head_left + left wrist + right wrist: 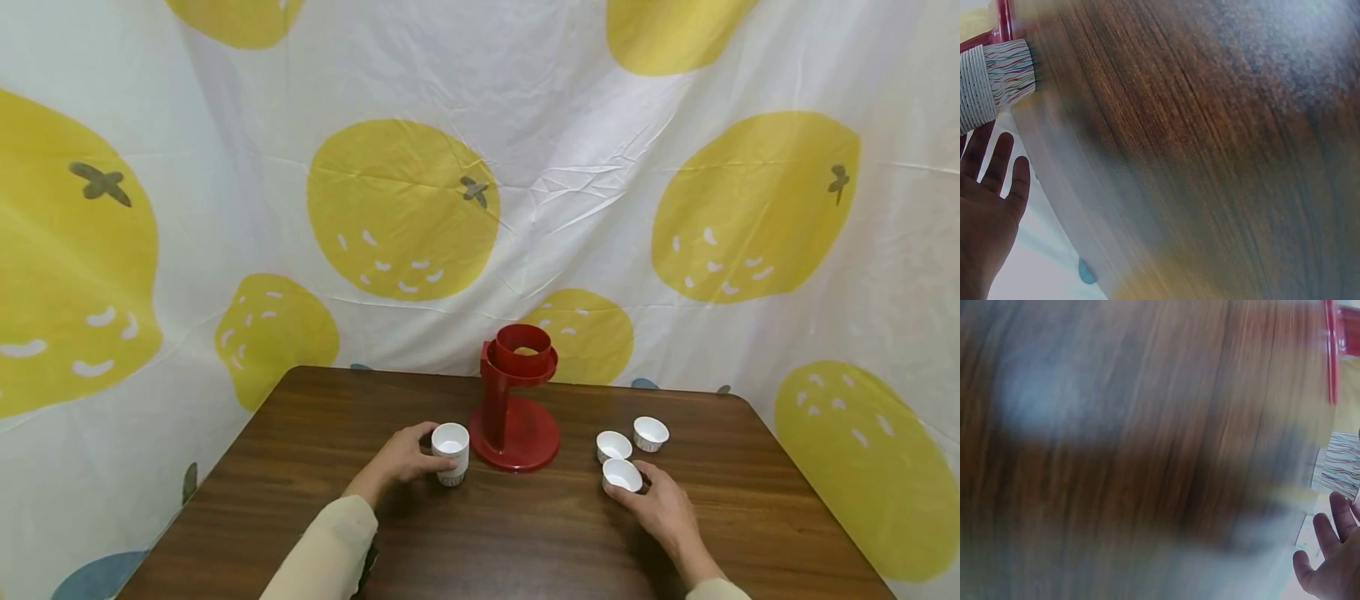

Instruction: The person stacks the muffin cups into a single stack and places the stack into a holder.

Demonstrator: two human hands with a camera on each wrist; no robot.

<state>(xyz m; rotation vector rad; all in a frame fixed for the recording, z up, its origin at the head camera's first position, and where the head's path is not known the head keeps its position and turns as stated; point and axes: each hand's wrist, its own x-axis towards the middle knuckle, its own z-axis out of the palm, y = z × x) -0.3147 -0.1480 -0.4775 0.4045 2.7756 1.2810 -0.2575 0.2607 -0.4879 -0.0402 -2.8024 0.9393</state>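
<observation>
In the head view my left hand (pixel 405 457) grips a stack of small white baking cups (pixel 451 446), thumb on the near side and fingers behind. The left wrist view shows the stack's layered rims, with wavy coloured lines on the bottom cup (pixel 1013 74). On the right, my right hand (pixel 663 504) pinches a single white baking cup (pixel 622 475) between thumb and fingers. Another cup (pixel 613 447) sits right behind it, and a third cup (pixel 650 433) stands farther back to the right. A wavy-lined cup (pixel 1340 464) shows past my right fingertips in the right wrist view.
Between my hands, toward the back, stands a red stand (pixel 536 433) with a round base, an upright and a ring holding a red open cylinder (pixel 523 354). All of it is on a dark wooden table (pixel 480 533). A lemon-print cloth (pixel 570 225) hangs behind.
</observation>
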